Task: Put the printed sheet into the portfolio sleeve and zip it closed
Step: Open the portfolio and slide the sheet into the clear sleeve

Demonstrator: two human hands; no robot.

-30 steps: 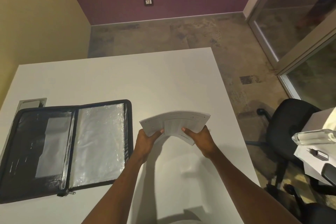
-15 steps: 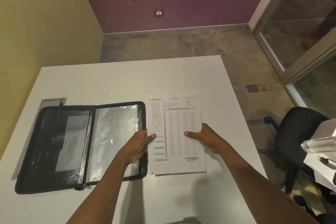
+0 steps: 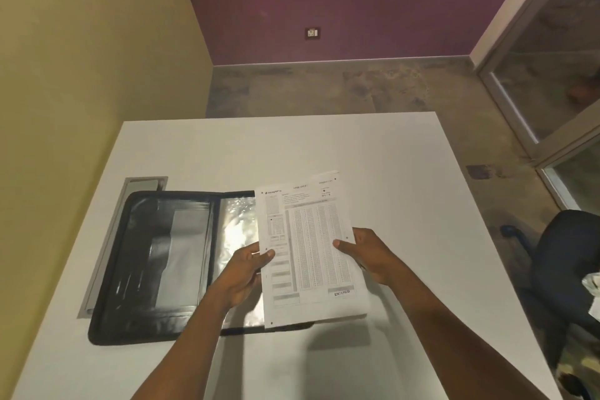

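**Desk:** Where is the printed sheet?

**Photographer:** Held face up over the white table, with a stamp reading ENTERED near its lower edge. Its left part overlaps the right-hand page of the black portfolio, which lies open and flat on the table.

**Desk:** And the hands?

**Photographer:** Both grip the sheet. The left hand pinches the left edge, thumb on top and fingers underneath. The right hand holds the right edge the same way, thumb on the printed face.

**Desk:** Is the paper in the sleeve?

**Photographer:** No. The shiny clear sleeve shows just left of the sheet, and the paper sits over it, not inside.

**Desk:** Anything else in frame?

**Photographer:** A grey metal strip set into the table along the portfolio's left side, a dark office chair to the right of the table, and a wall socket on the purple wall.
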